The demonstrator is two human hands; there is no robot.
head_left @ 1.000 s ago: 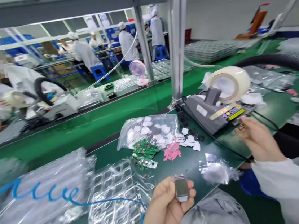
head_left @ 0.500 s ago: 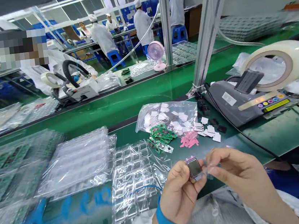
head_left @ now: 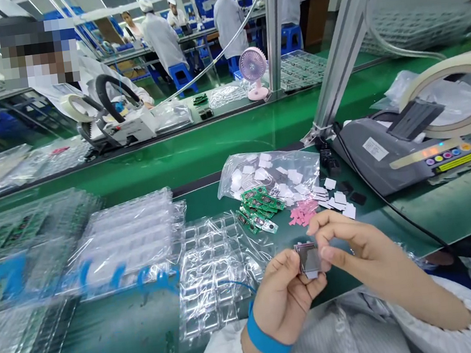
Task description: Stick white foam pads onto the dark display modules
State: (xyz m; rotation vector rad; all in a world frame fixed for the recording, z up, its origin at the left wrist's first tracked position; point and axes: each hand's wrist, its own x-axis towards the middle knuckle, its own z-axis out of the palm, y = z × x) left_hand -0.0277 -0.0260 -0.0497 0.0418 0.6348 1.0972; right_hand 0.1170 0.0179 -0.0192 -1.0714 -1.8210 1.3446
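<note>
Nearest, your left hand [head_left: 282,296], a blue band [head_left: 267,336] at its wrist, grips a small square screen [head_left: 309,259] between thumb and curled fingers, near the bench [head_left: 121,328] edge. Your right hand [head_left: 358,247] is half curled, thumb and fingertips at the screen's right side; whether they pinch anything cannot be told. Beyond lie a clear tray [head_left: 210,271], at left, then green circuit boards [head_left: 260,205], pink pieces [head_left: 303,212] and a bag [head_left: 269,175] of white squares [head_left: 295,176]. Farther right stands a grey tape machine [head_left: 381,153]; well behind, a pink fan [head_left: 253,65].
</note>
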